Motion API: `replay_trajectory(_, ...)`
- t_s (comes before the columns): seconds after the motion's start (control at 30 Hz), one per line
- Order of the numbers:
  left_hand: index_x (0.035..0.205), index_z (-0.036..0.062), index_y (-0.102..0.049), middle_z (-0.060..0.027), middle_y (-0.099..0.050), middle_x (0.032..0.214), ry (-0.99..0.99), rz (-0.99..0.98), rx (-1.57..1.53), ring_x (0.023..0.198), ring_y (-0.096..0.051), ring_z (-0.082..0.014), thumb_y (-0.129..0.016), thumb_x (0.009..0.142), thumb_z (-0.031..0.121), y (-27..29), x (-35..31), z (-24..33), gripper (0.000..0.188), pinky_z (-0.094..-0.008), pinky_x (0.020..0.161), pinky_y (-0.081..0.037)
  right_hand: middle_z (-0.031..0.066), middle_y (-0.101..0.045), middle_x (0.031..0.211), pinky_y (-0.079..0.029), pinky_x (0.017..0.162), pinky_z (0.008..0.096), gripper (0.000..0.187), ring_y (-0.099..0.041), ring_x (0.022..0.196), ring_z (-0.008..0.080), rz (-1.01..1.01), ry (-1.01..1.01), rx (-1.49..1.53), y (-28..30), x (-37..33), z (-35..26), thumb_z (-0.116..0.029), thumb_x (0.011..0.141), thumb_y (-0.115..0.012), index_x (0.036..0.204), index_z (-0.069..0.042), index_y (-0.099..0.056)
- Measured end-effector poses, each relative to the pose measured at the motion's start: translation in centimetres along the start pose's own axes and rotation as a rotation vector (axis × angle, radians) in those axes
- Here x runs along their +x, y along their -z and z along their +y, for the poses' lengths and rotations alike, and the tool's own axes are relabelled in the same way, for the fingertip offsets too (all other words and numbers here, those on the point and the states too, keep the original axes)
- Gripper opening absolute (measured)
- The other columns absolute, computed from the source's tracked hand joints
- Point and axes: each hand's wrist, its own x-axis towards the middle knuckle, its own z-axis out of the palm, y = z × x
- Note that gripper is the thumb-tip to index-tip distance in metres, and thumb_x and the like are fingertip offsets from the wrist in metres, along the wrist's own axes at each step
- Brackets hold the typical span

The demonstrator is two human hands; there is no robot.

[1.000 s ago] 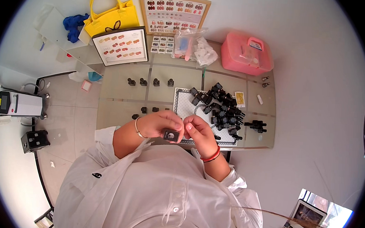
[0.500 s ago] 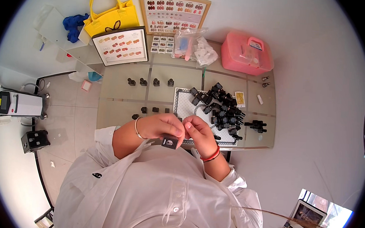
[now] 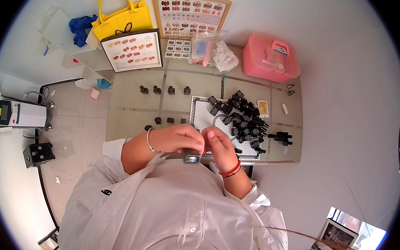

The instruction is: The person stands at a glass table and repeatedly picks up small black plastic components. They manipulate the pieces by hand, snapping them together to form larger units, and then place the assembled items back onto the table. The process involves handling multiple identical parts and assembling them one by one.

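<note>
In front of my chest, my left hand (image 3: 177, 139) is closed round a black nail polish bottle (image 3: 191, 158), its flat base turned toward me. My right hand (image 3: 221, 149) is curled beside it, thumb and fingers pressed together against the left fingertips. The bottle's other end is hidden between the hands, so what the right fingers pinch cannot be made out. Beyond the hands, a heap of black nail polish bottles (image 3: 245, 120) lies on a white patterned mat (image 3: 202, 112). Several more bottles (image 3: 171, 90) stand in rows on the table's left side.
A pink case (image 3: 271, 61) stands at the back right. Two framed colour charts (image 3: 132, 51), a yellow handbag (image 3: 124, 18) and clear plastic bags (image 3: 224, 57) line the back. A small cluster of black bottles (image 3: 280, 138) lies near the right edge, below a gold packet (image 3: 263, 108).
The bottle has shifted slightly to the right and tipped in my left hand, and its base looks blurred and shinier. My right thumb has moved a little. The table's things have stayed put.
</note>
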Motion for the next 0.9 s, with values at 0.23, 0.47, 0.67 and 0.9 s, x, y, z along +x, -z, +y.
replay_trajectory(0.23,0.09,-0.0021,-0.064,-0.0057,-0.059,0.071,0.076,0.569,0.464,0.065,-0.053,-0.0145,-0.05,0.096,0.019,0.6,1.1,-3.8,0.026,-0.0321,0.061,-0.043,0.0038,-0.063,0.098,-0.052,0.073,0.0251,0.033,-0.061,0.085,0.0118,0.078,0.048,-0.082,-0.5,0.1,0.6,-0.009,0.093,-0.066,0.121,-0.002,-0.052)
replay_trajectory(0.47,0.1,0.0011,-0.067,-0.0006,-0.056,0.073,0.178,0.425,-0.037,0.063,-0.048,-0.0083,-0.047,0.095,0.018,1.4,0.9,-3.8,0.027,-0.0246,0.056,-0.039,0.0066,-0.063,0.096,-0.053,0.069,0.0255,0.038,-0.063,0.08,0.0137,0.122,0.326,-0.439,-0.4,0.0,0.9,0.003,0.081,-0.075,0.115,0.0,-0.058)
replay_trajectory(0.67,0.094,0.0024,-0.066,0.0026,-0.055,0.075,0.097,0.367,-0.131,0.061,-0.044,-0.0049,-0.041,0.092,0.012,0.2,0.1,-1.3,0.028,-0.0213,0.054,-0.036,0.01,-0.062,0.093,-0.051,0.064,0.0274,0.039,-0.06,0.073,0.0187,0.093,0.618,-0.721,-2.3,-0.8,-2.7,0.001,0.075,-0.079,0.109,-0.001,-0.062)
replay_trajectory(0.9,0.091,0.0014,-0.066,0.0011,-0.06,0.078,0.054,0.306,-0.145,0.064,-0.046,-0.0054,-0.04,0.088,0.011,-0.5,-0.3,-0.1,0.028,-0.0225,0.056,-0.036,0.007,-0.056,0.089,-0.047,0.054,0.0291,0.03,-0.057,0.067,0.0185,0.171,0.954,-0.92,-3.4,-1.8,-3.4,0.005,0.07,-0.078,0.097,-0.005,-0.068)
